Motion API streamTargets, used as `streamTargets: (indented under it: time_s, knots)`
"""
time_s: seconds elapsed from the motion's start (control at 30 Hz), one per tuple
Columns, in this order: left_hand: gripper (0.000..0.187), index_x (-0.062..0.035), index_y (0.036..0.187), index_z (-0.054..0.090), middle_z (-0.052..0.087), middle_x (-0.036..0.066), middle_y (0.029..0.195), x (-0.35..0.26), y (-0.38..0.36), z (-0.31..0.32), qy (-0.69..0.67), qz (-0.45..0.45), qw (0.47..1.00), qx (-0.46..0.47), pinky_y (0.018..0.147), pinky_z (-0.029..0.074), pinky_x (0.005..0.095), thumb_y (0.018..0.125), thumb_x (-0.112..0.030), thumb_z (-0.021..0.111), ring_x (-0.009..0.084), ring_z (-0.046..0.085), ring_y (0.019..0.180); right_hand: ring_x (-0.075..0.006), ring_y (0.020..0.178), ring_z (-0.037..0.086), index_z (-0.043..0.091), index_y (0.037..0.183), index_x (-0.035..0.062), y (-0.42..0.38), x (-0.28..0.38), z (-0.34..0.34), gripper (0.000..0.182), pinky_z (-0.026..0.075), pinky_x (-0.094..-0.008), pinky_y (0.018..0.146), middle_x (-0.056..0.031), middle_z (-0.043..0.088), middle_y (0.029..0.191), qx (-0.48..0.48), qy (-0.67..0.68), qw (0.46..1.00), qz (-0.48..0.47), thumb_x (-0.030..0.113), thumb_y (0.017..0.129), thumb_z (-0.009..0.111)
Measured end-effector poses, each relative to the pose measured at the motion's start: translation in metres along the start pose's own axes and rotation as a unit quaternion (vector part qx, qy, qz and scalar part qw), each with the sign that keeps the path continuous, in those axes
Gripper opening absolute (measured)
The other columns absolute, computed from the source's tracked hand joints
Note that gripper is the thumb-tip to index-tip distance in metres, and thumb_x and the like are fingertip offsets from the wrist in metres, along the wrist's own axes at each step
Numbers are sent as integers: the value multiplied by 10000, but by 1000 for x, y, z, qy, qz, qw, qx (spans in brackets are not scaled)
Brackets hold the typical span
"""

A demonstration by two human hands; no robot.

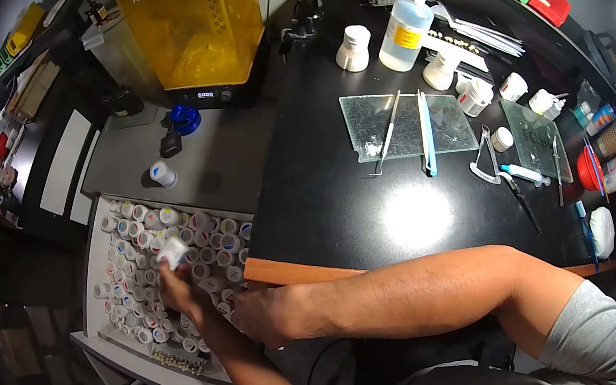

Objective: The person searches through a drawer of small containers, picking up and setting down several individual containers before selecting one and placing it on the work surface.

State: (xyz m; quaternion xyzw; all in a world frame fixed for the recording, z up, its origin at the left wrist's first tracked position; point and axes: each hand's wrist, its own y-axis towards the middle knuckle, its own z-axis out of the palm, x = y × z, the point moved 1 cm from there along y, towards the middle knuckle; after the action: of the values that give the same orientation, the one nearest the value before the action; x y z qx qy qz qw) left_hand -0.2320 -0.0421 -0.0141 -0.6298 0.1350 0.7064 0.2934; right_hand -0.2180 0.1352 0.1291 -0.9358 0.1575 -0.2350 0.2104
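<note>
My left hand (177,290) is closed around a small white jar (174,252), lifted above the drawer and slightly blurred. Beneath it the pulled-out drawer (94,333) is packed with many similar white jars (142,240), their round lids marked in blue, red or yellow. My right hand (265,315) is low over the drawer's right side, beside the wooden edge of the black table (314,224). Its fingers point down and are mostly hidden behind the hand, so I cannot see what they hold. One jar with a blue triangle (162,174) stands on the grey surface behind the drawer.
A yellow-covered ANYCUBIC machine (193,31) stands at the back. On the black table are a glass slab (449,126) with tools, a clear pump bottle (405,31), several white jars and a second glass slab (534,140). Small loose pieces (177,362) lie at the drawer's front.
</note>
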Motion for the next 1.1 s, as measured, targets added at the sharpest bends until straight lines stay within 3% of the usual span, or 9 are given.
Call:
streamTargets:
  time_s: [0.07, 0.2, 0.3, 0.43, 0.57, 0.77, 0.97, 1.1]
  knots:
    - [302, 47, 954, 695, 667, 59, 837, 11, 13, -5, 45, 29, 999, 4, 598, 453, 261, 873, -244, 700, 126, 577, 672, -290, 1065, 662, 714, 989, -12, -1, 1, -1, 337, 581, -411, 820, -198, 692, 1030, -1, -8, 1000, -3, 139, 691, 756]
    - [313, 67, 1001, 697, 680, 80, 873, 1, 6, -2, -43, 29, 997, -57, 620, 476, 257, 857, -206, 745, 130, 599, 687, -289, 1056, 664, 724, 931, -16, 3, 0, 6, 289, 587, -392, 812, -185, 699, 1010, -19, -6, 1000, 8, 124, 680, 749]
    - [309, 77, 1016, 689, 689, 94, 898, 26, 1, 5, 109, -20, 990, 84, 639, 508, 269, 821, -142, 786, 138, 630, 740, -296, 1071, 655, 721, 932, -23, -1, 0, 4, 272, 569, -395, 858, -191, 696, 1016, -31, -4, 999, -6, 108, 694, 732]
    - [313, 44, 1052, 683, 705, 103, 924, 36, 3, 1, 138, 39, 985, -99, 656, 547, 287, 802, -102, 801, 155, 665, 773, -318, 1069, 655, 712, 951, -31, -2, -3, 4, 269, 582, -391, 823, -209, 682, 1052, -66, 22, 998, 4, 87, 709, 711]
    - [370, 40, 1082, 678, 701, 132, 994, 56, 2, 3, 245, 150, 955, -68, 666, 560, 306, 771, -109, 810, 186, 678, 794, -327, 1071, 653, 710, 968, -27, -2, -1, 2, 270, 584, -393, 813, -212, 668, 1074, -56, 38, 998, -7, 77, 719, 699]
    - [455, 50, 1161, 662, 629, 145, 1013, 65, 4, 17, 341, 177, 923, -4, 646, 560, 322, 771, -138, 802, 217, 653, 800, -326, 1074, 651, 710, 975, -21, 0, -1, 4, 270, 580, -396, 822, -211, 662, 1078, -47, 46, 998, 8, 77, 725, 693]
    - [502, 48, 1243, 623, 574, 141, 1045, 65, 0, 26, 301, 188, 933, 56, 614, 545, 316, 781, -94, 757, 214, 611, 866, -324, 1077, 650, 710, 982, -16, -1, -2, 2, 269, 576, -400, 830, -209, 656, 1082, -43, 47, 998, 21, 77, 731, 688]
    - [606, 36, 1317, 571, 572, 156, 1090, 70, 2, 20, 310, 187, 929, 79, 666, 540, 351, 737, -47, 728, 251, 610, 902, -323, 1079, 649, 710, 987, -12, -2, -3, 3, 269, 573, -402, 836, -208, 652, 1084, -40, 46, 998, 29, 77, 735, 684]
